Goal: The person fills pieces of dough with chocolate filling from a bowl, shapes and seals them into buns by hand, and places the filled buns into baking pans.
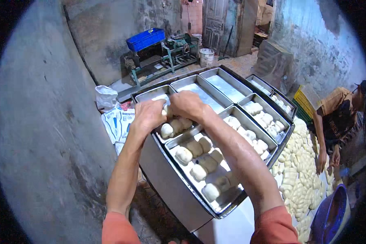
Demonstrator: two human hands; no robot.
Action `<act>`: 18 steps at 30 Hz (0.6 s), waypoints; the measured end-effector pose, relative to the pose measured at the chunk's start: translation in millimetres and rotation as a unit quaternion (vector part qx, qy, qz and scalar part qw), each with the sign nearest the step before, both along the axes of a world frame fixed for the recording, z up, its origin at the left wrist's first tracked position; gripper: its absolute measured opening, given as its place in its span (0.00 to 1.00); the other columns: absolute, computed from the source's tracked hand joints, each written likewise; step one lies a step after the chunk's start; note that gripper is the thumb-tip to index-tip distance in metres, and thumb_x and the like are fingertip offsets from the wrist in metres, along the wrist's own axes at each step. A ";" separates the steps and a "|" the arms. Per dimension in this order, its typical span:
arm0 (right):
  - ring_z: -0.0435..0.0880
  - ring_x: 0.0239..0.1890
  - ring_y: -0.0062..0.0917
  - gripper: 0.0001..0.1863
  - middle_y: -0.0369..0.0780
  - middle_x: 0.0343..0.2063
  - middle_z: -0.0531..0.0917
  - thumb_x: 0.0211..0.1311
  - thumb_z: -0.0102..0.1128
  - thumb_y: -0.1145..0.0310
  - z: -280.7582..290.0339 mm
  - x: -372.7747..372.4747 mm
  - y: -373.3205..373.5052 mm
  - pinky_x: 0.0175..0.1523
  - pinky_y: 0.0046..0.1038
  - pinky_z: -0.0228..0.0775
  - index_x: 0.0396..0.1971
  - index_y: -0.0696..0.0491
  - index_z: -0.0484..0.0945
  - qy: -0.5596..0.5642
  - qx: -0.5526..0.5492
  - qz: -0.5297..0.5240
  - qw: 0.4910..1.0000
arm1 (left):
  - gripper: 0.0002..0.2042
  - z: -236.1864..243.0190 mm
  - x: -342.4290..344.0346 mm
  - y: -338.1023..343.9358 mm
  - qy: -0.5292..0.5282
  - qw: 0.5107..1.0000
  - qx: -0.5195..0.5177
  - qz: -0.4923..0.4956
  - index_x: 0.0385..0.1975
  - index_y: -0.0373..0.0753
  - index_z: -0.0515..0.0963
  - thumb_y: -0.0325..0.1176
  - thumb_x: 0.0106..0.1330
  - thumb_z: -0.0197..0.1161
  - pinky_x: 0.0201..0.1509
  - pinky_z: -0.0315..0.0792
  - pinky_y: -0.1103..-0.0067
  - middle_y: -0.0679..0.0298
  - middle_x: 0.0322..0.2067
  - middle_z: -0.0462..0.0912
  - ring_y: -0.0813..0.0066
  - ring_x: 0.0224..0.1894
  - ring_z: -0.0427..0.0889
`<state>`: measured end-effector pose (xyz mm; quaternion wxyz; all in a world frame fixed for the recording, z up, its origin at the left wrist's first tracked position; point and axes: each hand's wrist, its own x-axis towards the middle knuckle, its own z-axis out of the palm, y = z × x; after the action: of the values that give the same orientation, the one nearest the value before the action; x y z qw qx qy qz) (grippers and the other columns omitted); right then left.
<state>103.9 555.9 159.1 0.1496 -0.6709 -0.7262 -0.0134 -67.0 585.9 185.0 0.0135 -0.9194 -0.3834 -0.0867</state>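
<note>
My left hand (149, 116) and my right hand (186, 105) are side by side over the far-left metal tray (160, 94). Both have curled fingers, closed around pale dough (165, 112) that shows only partly between them. Just below my hands, a row of dough pieces (177, 128) lies in the same tray. Nearer to me, another tray (197, 185) holds several rows of rounded dough pieces (199, 171), partly behind my right forearm. My fingertips are mostly hidden.
More trays with dough (265, 119) stand at right, bare trays (225, 84) behind. Many dough pieces (297, 171) cover the surface at right, near a purple tub (331, 213) and a person's hand (321, 161). A machine (177, 46) with a blue crate (145, 40) stands behind; plastic bags (117, 122) lie left.
</note>
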 end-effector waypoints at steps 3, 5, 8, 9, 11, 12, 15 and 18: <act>0.88 0.37 0.42 0.11 0.46 0.33 0.87 0.58 0.57 0.65 13.4 -21.4 -7.4 0.43 0.42 0.81 0.34 0.52 0.86 -0.084 -0.027 0.010 0.996 | 0.26 -10.2 0.3 14.5 0.039 0.999 0.020 -0.013 0.49 0.47 0.81 0.44 0.46 0.73 0.49 0.76 0.61 0.52 0.38 0.86 0.52 0.44 0.84; 0.86 0.38 0.44 0.13 0.48 0.33 0.86 0.59 0.55 0.67 9.7 -13.8 -15.4 0.43 0.42 0.79 0.40 0.52 0.83 -0.078 -0.036 0.030 0.996 | 0.32 -5.4 -1.1 12.2 0.033 0.999 -0.001 -0.043 0.56 0.47 0.76 0.46 0.46 0.72 0.47 0.75 0.61 0.53 0.39 0.86 0.53 0.42 0.84; 0.84 0.44 0.43 0.18 0.48 0.43 0.84 0.62 0.52 0.70 13.4 0.0 -39.4 0.49 0.42 0.78 0.52 0.50 0.78 -0.016 0.022 0.034 0.999 | 0.34 0.1 -7.3 7.1 0.043 0.997 -0.033 -0.059 0.59 0.47 0.73 0.45 0.48 0.71 0.54 0.69 0.58 0.50 0.45 0.84 0.51 0.50 0.82; 0.84 0.44 0.42 0.18 0.48 0.43 0.84 0.63 0.52 0.69 24.2 3.4 -56.3 0.49 0.42 0.78 0.53 0.51 0.78 -0.012 0.034 0.034 0.999 | 0.36 10.1 -7.5 1.9 0.079 0.993 -0.069 -0.050 0.61 0.48 0.71 0.47 0.48 0.71 0.53 0.70 0.59 0.49 0.48 0.83 0.52 0.52 0.81; 0.85 0.40 0.43 0.16 0.47 0.41 0.84 0.64 0.57 0.67 50.9 21.1 -115.9 0.48 0.41 0.78 0.51 0.52 0.79 -0.007 0.139 0.043 0.989 | 0.43 10.7 -14.7 -2.5 0.044 0.996 -0.035 -0.070 0.67 0.48 0.65 0.48 0.48 0.74 0.57 0.72 0.64 0.50 0.53 0.81 0.53 0.54 0.80; 0.85 0.38 0.40 0.15 0.46 0.39 0.85 0.64 0.60 0.65 58.0 33.6 -143.4 0.46 0.38 0.78 0.50 0.52 0.80 0.011 0.154 0.031 0.988 | 0.41 2.5 -27.6 13.0 -0.004 0.995 -0.044 -0.085 0.67 0.45 0.66 0.48 0.50 0.73 0.54 0.72 0.65 0.49 0.53 0.80 0.54 0.53 0.80; 0.84 0.32 0.26 0.15 0.41 0.32 0.86 0.65 0.63 0.62 70.2 65.1 -249.1 0.39 0.27 0.77 0.48 0.52 0.82 0.078 0.206 -0.039 0.975 | 0.32 15.5 -51.3 2.5 -0.126 0.981 -0.128 -0.079 0.67 0.39 0.66 0.40 0.63 0.66 0.48 0.76 0.71 0.51 0.57 0.78 0.61 0.49 0.81; 0.85 0.29 0.27 0.12 0.42 0.29 0.86 0.65 0.62 0.63 40.2 101.4 -371.7 0.36 0.27 0.76 0.41 0.55 0.83 0.191 0.272 -0.131 0.934 | 0.27 26.4 -105.2 -24.6 -0.155 0.975 0.114 -0.110 0.68 0.42 0.65 0.42 0.71 0.57 0.70 0.63 0.66 0.52 0.66 0.68 0.57 0.67 0.68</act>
<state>205.3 184.3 199.3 0.4588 -0.6838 -0.5582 -0.1016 -172.2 561.3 211.5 0.0490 -0.9239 -0.2646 -0.2720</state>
